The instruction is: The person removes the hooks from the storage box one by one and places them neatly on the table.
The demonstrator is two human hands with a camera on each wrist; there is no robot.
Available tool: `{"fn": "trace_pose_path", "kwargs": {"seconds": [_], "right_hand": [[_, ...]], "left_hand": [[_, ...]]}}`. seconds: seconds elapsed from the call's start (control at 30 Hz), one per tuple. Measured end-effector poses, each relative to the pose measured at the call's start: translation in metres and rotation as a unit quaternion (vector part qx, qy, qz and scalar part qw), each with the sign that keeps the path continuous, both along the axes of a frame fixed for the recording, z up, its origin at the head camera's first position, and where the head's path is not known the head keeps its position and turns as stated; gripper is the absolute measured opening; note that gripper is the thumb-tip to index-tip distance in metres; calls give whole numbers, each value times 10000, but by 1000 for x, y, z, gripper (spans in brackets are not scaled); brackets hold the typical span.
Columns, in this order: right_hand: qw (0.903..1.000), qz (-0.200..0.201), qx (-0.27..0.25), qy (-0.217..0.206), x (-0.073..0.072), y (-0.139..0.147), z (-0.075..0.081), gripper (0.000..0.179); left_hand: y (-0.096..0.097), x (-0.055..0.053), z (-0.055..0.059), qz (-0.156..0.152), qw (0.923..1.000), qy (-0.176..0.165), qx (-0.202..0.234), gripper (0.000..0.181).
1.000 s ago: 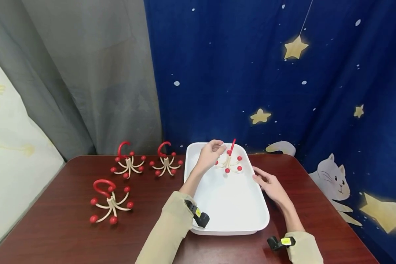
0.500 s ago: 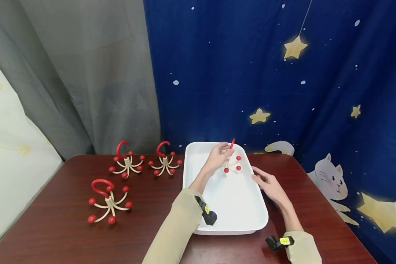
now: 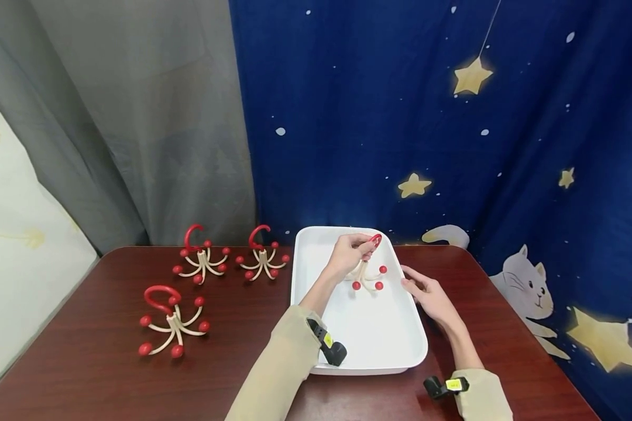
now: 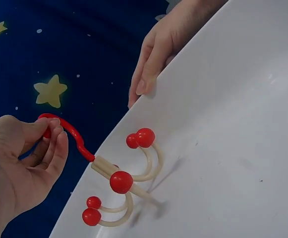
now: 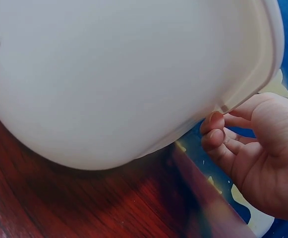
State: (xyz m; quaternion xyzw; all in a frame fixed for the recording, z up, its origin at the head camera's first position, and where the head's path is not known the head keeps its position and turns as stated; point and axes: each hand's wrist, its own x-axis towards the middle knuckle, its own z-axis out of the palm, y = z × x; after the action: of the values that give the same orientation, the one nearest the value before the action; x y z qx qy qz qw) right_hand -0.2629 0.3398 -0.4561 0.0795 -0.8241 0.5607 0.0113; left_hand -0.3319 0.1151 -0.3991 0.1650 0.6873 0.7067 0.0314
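Observation:
In the head view my left hand (image 3: 349,255) pinches the red hooked top of a ball-tipped hook (image 3: 363,270) over the far end of the white tray (image 3: 358,327). The left wrist view shows the red hook end between thumb and fingertips, above a cream stem (image 4: 104,167). Several curved cream prongs with red balls (image 4: 121,182) spread from that stem, close over the tray floor. My right hand (image 3: 430,297) holds the tray's right rim, its fingertips (image 5: 214,139) against the outer wall in the right wrist view.
Three similar ball-tipped hooks stand on the dark red table (image 3: 232,351) left of the tray: one back left (image 3: 203,263), one beside the tray (image 3: 263,263), one nearer (image 3: 175,324). A blue starry curtain (image 3: 358,117) and a grey curtain (image 3: 163,117) hang behind.
My left hand has moved right and taken hold of the red hook top. The hook has turned and its prongs have shifted slightly nearer. The right hand has stayed at the rim.

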Motion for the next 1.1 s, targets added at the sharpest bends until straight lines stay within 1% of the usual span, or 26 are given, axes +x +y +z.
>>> {"fn": "trace_pose_path", "kwargs": {"seconds": [0.13,0.3,0.33,0.4,0.53,0.57,0.77,0.97,1.1], "right_hand": [[9999,-98,50,-12,-1,2,-1,53],[9999,-118,42,-95,1,3,0,56],[9999,-112,26,-103,2,3,0,56],[9999,-109,-14,-120,2,2,-1,57],[9999,-87,-17,-66,1,2,-2,56],[10000,-84,-9,-52,0,2,-3,56],[10000,-1,3,24,-1,0,-4,55],[10000,18,-28,75,-1,1,-4,56],[10000,39,-11,87,-1,2,-4,57]], "left_hand": [[-3,5,5,-87,9999,73,11,20],[-8,12,13,-167,9994,300,61,20],[-11,17,18,-168,9993,337,78,20],[-15,20,23,-208,9987,436,134,21],[-26,28,34,-259,9976,586,248,22],[-28,27,34,-274,9972,627,292,22],[-46,39,45,-236,9950,834,486,21],[-67,53,58,-229,9911,1207,510,21],[-85,63,64,-156,9914,1225,435,21]]}}
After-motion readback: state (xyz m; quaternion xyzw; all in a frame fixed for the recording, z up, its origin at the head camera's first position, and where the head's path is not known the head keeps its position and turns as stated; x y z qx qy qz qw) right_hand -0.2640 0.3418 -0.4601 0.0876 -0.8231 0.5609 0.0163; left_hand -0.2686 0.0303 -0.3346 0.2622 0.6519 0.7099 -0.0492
